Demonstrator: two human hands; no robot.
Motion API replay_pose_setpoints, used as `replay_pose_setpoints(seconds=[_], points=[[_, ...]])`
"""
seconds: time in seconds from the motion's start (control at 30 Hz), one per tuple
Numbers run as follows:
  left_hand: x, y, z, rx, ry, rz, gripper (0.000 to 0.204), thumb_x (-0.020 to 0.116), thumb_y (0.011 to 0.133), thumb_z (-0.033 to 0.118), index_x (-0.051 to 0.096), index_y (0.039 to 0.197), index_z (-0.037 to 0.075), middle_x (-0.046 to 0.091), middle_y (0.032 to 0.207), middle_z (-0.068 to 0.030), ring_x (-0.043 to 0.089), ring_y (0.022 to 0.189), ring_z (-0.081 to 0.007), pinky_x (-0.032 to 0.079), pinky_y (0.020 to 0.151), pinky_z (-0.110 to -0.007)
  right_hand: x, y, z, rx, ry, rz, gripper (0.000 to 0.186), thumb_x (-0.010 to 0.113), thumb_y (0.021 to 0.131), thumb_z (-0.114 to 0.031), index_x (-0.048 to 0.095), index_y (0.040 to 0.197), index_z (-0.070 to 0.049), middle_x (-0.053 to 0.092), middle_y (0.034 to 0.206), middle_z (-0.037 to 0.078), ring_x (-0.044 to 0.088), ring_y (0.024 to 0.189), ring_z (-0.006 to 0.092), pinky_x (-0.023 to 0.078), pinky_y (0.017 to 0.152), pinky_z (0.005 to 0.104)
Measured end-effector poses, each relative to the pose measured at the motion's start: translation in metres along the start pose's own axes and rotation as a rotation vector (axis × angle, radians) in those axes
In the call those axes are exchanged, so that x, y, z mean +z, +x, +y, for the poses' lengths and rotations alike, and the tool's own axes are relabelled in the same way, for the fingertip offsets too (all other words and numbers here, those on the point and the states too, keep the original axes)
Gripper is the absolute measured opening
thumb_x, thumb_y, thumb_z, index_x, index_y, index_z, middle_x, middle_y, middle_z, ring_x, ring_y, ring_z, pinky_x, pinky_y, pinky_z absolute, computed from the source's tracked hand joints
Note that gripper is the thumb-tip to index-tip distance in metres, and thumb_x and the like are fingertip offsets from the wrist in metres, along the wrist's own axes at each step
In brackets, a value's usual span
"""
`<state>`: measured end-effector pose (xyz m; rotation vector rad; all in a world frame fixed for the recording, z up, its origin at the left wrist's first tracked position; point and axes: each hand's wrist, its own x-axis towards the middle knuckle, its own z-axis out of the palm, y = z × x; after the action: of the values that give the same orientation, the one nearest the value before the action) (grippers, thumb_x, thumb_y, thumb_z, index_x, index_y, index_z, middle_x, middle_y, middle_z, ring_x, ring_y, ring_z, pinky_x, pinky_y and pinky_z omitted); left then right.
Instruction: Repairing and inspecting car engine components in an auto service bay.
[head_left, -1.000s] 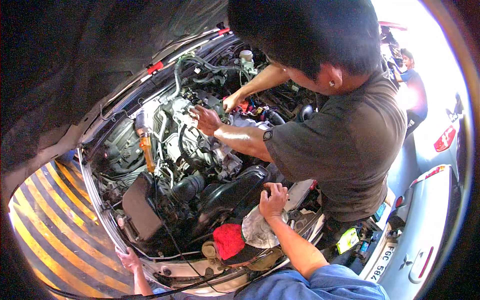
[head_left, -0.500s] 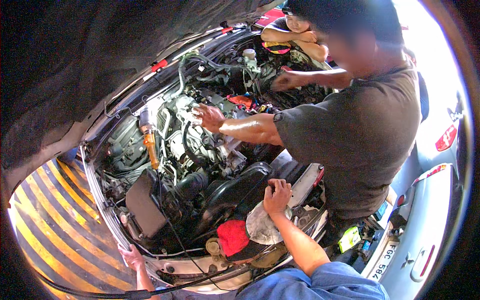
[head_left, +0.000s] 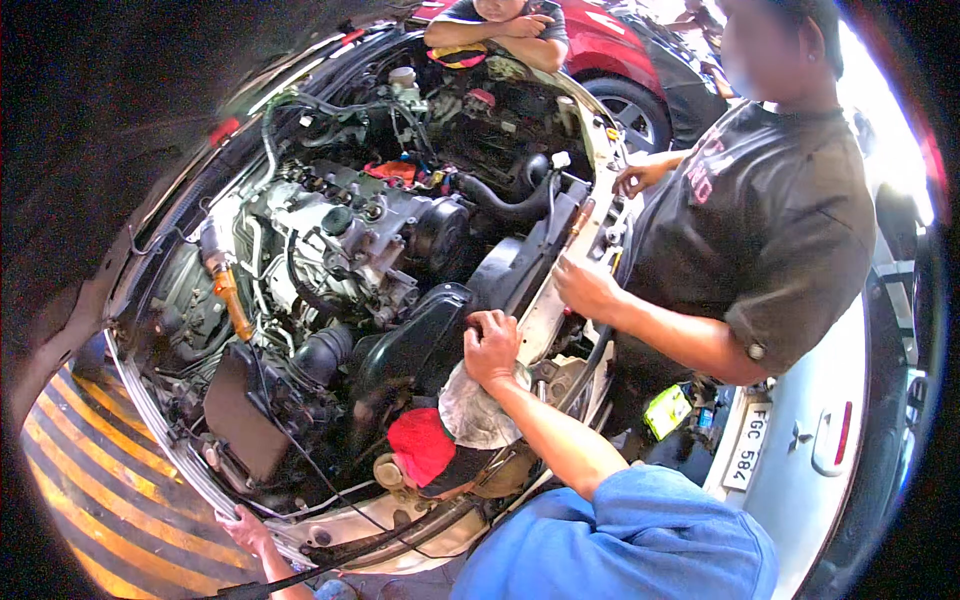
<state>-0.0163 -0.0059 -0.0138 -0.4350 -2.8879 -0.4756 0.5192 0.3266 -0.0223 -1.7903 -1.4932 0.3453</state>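
Both my hands rest on a car with its bonnet raised. My left hand (head_left: 245,530) lies against the outer edge of the fender (head_left: 170,440) at the lower left, fingers stretched out and holding no tool. My right hand (head_left: 492,345) leans on the front of the engine bay, its fingers bent but apart, with nothing visible in it. Under its wrist is a dirty grey-white rag (head_left: 480,408), next to a red cloth (head_left: 422,445). A black plastic air duct (head_left: 410,340) runs just left of that hand. The surface right under its fingertips is hidden.
An orange-handled work lamp (head_left: 232,300) stands in the engine bay, its cord running forward. A co-worker (head_left: 790,220) in a dark shirt stands at the right, hands by the front panel (head_left: 575,240). Another person (head_left: 500,25) leans at the far fender. A silver car (head_left: 810,440) is close behind.
My view has swung right. The co-worker has straightened up and drawn both arms back from the engine to the front panel. My hands stay where they were on the car.
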Motion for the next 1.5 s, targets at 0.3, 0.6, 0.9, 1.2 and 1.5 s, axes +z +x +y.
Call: replay_pose_setpoints(seconds=[0.3,0.6,0.9,1.2,1.5], points=[[0.001,0.004,-0.002,-0.053,0.030,-0.042,0.070,0.059,0.099,0.041,0.040,0.154,0.004,0.058,0.144,-0.0248,0.058,0.128,-0.0439,0.047,0.106,-0.051,0.000,-0.001,-0.001,-0.002,0.015,0.016,0.021,0.067,0.082,-0.024,0.072,0.101,-0.017,0.066,0.107,0.004,0.058,0.109,0.0307,0.044,0.095,0.0476],[0.027,0.023,-0.026,0.076,-0.044,0.165,0.072,0.064,0.093,0.050,0.049,0.147,0.006,0.067,0.126,-0.0275,0.067,0.109,-0.0489,0.051,0.091,-0.059,0.000,-0.001,-0.004,-0.019,0.010,0.050,0.019,0.068,0.082,-0.024,0.072,0.099,-0.017,0.066,0.103,0.003,0.059,0.105,0.0293,0.043,0.092,0.0461],[0.029,0.023,-0.022,-0.058,0.027,0.046,0.063,0.061,0.097,0.037,0.046,0.150,0.007,0.063,0.137,-0.0253,0.064,0.117,-0.0461,0.051,0.098,-0.054,-0.001,-0.001,-0.004,-0.026,-0.013,0.060,0.020,0.068,0.081,-0.024,0.072,0.100,-0.017,0.066,0.103,0.004,0.059,0.104,0.0299,0.044,0.091,0.0465],[0.021,0.025,-0.023,0.059,0.061,0.090,0.064,0.061,0.096,0.040,0.045,0.149,0.010,0.063,0.137,-0.0240,0.064,0.116,-0.0460,0.051,0.097,-0.055,-0.003,0.000,-0.006,-0.023,0.000,0.046,0.017,0.069,0.082,-0.023,0.072,0.097,-0.017,0.066,0.104,0.005,0.058,0.104,0.0308,0.045,0.091,0.0468],[0.034,0.037,-0.024,0.243,0.043,0.271,0.070,0.069,0.094,0.047,0.049,0.148,0.008,0.066,0.131,-0.0253,0.065,0.114,-0.0458,0.051,0.095,-0.055,-0.006,0.002,-0.006,-0.012,-0.002,0.028,0.019,0.067,0.083,-0.026,0.073,0.099,-0.018,0.066,0.104,0.004,0.058,0.105,0.0287,0.043,0.093,0.0455]])
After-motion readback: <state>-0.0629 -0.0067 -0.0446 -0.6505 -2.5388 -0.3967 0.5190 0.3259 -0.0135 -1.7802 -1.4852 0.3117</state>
